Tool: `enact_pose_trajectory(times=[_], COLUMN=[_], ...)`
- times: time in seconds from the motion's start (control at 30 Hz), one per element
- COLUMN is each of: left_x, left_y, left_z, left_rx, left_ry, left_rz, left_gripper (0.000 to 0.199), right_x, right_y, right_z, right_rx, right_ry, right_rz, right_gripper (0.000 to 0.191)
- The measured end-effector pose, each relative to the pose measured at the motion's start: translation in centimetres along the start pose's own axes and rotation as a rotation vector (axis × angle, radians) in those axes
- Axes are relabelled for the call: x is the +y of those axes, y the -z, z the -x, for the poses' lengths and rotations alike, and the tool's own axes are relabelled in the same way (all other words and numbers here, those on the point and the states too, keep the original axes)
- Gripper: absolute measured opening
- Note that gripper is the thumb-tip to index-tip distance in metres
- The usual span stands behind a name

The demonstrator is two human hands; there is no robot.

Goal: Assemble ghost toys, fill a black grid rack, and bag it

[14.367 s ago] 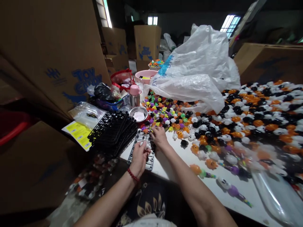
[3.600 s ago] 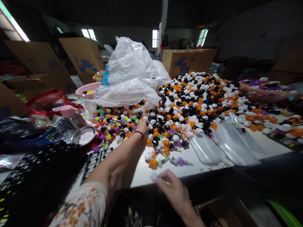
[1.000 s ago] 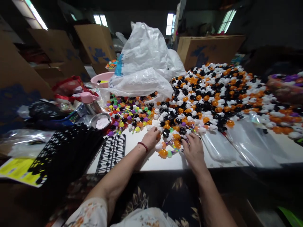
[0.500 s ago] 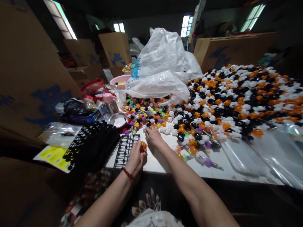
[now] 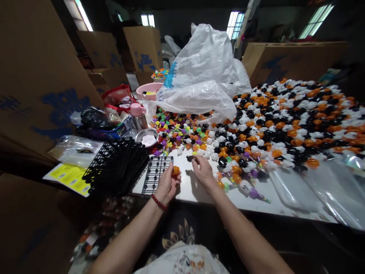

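Note:
My left hand [image 5: 167, 185] is closed round a small orange pumpkin piece [image 5: 175, 171], above the right edge of a black plastic grid [image 5: 151, 179] lying on the white table [image 5: 185, 190]. My right hand [image 5: 204, 172] is raised a little to the right, thumb and fingers pinching a small dark piece [image 5: 189, 158] too small to name. Beyond the hands lies a pile of small colourful pieces [image 5: 182, 133], with white, black and orange figures [image 5: 265, 129] heaped to the right. Several purple-ended sticks [image 5: 255, 193] lie near my right forearm.
A stack of black grids [image 5: 114, 167] and a yellow sheet [image 5: 70, 179] are at left. Behind them stand a metal bowl [image 5: 152, 132], a pink-lidded flask [image 5: 139, 116] and a pink basin [image 5: 145, 89]. A white sack [image 5: 202, 64] rises behind; clear plastic bags [image 5: 291, 186] lie right.
My right hand has drawn back to the right from the colourful pile, and a dark piece now shows at its fingertips. My left hand keeps the pumpkin piece. The view has shifted slightly.

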State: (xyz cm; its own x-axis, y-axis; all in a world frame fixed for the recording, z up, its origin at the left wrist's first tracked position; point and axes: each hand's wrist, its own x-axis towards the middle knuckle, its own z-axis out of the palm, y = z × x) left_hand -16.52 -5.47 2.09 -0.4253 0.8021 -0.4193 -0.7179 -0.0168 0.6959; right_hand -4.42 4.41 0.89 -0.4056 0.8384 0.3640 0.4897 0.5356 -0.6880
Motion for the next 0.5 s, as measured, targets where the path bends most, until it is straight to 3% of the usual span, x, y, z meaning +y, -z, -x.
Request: enact_pose_trajectory(times=[0.1, 0.2, 0.5], left_x=[-1.1, -2.4, -4.4], left_y=[-0.6, -1.3, -3.2], left_z=[0.1, 0.4, 1.6], left_rx=[-0.006, -0.073, -0.133], left_ry=[-0.064, -0.135, -0.198], left_rz=[-0.115, -0.302, -0.536], left_gripper=[0.048, 0.047, 0.046], right_x=[-0.4, -0.4, 0.2], right_y=[2.9, 4.9, 7.1], right_z=[3.7, 6.0, 7.4], right_rx=[-0.036, -0.042, 0.026], right_ry=[-0.035, -0.049, 0.039], right_rz=[-0.235, -0.298, -0.204], right_gripper=[0.030, 0.027, 0.020])
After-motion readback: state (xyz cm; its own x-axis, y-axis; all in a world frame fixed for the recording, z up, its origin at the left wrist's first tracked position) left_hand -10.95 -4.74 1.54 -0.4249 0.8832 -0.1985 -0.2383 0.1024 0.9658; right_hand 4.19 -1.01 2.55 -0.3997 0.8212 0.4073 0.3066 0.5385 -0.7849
